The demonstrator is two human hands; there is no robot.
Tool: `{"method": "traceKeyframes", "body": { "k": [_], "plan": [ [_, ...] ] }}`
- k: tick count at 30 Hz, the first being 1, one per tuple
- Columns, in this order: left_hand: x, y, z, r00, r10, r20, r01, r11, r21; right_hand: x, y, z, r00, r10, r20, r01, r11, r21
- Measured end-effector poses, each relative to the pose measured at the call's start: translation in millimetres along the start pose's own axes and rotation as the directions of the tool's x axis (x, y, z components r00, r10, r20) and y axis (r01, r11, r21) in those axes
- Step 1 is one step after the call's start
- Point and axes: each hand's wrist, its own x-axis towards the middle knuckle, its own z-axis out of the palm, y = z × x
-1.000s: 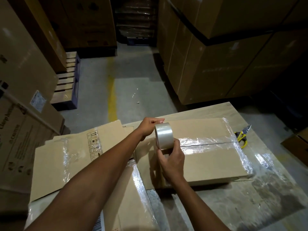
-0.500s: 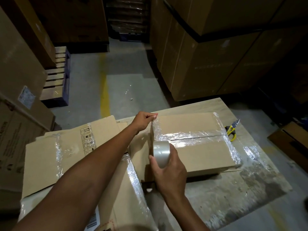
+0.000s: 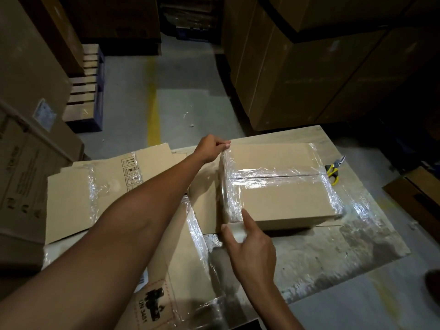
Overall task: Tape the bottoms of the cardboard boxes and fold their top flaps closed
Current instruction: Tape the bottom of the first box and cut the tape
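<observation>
A cardboard box (image 3: pixel 281 201) lies bottom-up on the work table (image 3: pixel 333 246), with clear tape along its centre seam and its right edge. My left hand (image 3: pixel 212 148) pinches the tape's end at the box's far left corner. My right hand (image 3: pixel 250 244) grips the clear tape roll (image 3: pixel 234 231) at the box's near left corner. A fresh strip of tape (image 3: pixel 226 186) runs down the box's left edge between the two hands.
Flattened cardboard boxes (image 3: pixel 100 191) with taped seams lie on the table's left side and under my arms. Yellow-handled scissors (image 3: pixel 334 169) rest right of the box. Large stacked cartons (image 3: pixel 309 67) stand behind; a pallet (image 3: pixel 88 91) sits at the far left.
My right hand has drawn the tape roll from the box's far left corner down its left edge to the near corner. My left hand stayed pinching the tape's end.
</observation>
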Motion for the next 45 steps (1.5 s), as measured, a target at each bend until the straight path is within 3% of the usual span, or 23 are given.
{"method": "traceKeyframes", "body": {
  "k": [4,8,14,16,18,23,27,36,41,45],
  "plan": [
    [-1.7,4.3,-1.3,1.000,-0.011,-0.010,0.012,0.999,0.044,0.9,11.5,9.7,1.000,0.013,0.020,-0.014,1.000,0.024],
    [-5.4,12.2,0.8,0.996,0.045,-0.074,-0.030,0.981,0.190,3.0,15.8,24.9,0.999,-0.005,0.037,0.006,1.000,-0.013],
    [-15.6,24.8,14.3,0.981,0.167,-0.100,-0.092,0.849,0.520,3.8,24.6,43.4,0.999,-0.007,0.054,0.011,0.997,-0.078],
    [-23.6,29.0,21.7,0.981,0.161,-0.106,-0.078,0.834,0.547,5.1,25.9,44.8,0.998,-0.011,0.056,0.016,0.996,-0.092],
    [-34.0,29.0,33.8,0.990,0.112,-0.082,-0.057,0.866,0.496,6.7,27.5,45.9,0.998,-0.015,0.057,0.021,0.993,-0.112],
    [-66.2,25.6,60.8,0.998,-0.057,-0.011,0.058,0.982,0.181,6.1,30.7,46.5,0.997,-0.044,0.065,0.052,0.990,-0.130],
    [-93.8,18.9,73.6,0.999,-0.052,0.015,0.051,0.997,0.053,5.7,30.9,42.3,0.996,-0.075,0.052,0.082,0.986,-0.144],
    [-136.4,5.4,86.7,0.993,-0.114,-0.008,0.113,0.991,-0.071,14.6,45.3,41.3,0.992,-0.110,0.065,0.115,0.989,-0.095],
    [-141.7,15.8,89.8,0.975,-0.191,-0.113,0.177,0.976,-0.127,19.3,53.6,33.0,0.985,-0.156,0.076,0.156,0.988,0.011],
    [-146.1,23.1,96.4,0.955,-0.217,-0.201,0.190,0.971,-0.145,35.1,57.1,21.4,0.982,-0.171,0.077,0.174,0.984,-0.026]
  ]
}}
